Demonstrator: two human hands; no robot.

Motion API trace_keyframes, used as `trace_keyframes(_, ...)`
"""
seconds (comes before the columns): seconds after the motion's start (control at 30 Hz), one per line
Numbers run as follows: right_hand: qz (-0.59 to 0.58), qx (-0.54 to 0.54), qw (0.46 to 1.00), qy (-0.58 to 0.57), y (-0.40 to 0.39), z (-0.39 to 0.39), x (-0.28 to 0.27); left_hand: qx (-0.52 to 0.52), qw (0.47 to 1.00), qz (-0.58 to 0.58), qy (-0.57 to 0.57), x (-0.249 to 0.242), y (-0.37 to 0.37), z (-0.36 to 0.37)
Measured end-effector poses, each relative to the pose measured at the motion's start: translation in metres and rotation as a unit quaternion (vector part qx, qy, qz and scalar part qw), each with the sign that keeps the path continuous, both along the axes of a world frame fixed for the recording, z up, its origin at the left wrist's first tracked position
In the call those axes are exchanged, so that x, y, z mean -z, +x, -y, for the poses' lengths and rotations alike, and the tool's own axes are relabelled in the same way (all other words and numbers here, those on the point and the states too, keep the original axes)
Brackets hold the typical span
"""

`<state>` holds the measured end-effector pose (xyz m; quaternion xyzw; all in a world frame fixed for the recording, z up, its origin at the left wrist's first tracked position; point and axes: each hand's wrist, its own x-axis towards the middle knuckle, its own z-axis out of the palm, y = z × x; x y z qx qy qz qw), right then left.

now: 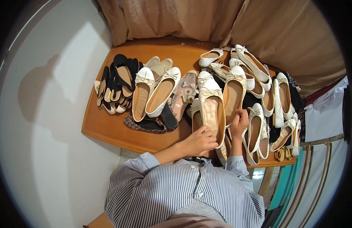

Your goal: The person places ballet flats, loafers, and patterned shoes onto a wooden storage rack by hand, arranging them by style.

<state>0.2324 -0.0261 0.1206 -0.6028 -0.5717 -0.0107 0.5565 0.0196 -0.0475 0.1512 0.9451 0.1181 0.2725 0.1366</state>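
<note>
My left hand [202, 141] is closed on the heel end of a white ballet flat [211, 112] with a bow and a tan insole, its toe pointing away from me. In my right hand [239, 120] is the heel of a second white ballet flat [233, 91], also with a bow, held beside the first. Both flats are raised over other shoes, which they partly cover. Left of them stands a pair of white ballet flats [163, 92] with bows, toes pointing away. A pale floral shoe [186, 89] lies between that pair and my left hand's flat.
Many shoes cover the wooden table [104, 129]. Black shoes [124, 76] are stacked at the left, and more white flats [255, 129] crowd the right. A patterned dark shoe [145, 124] lies near the front edge. Brown curtains [176, 19] hang behind; a white wall [50, 152] stands left.
</note>
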Motion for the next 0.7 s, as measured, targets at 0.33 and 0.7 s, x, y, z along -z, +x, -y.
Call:
trace_keyframes(0.33, -0.007, -0.029, 1.000, 0.010, -0.011, -0.010, -0.002, -0.147, 0.984, -0.098, 0.035, 0.024, -0.033, -0.065)
trace_keyframes(0.7, -0.014, -0.095, 0.991, -0.094, -0.073, -0.050, 0.038, -0.261, 0.959, -0.103, -0.024, 0.068, -0.064, -0.086)
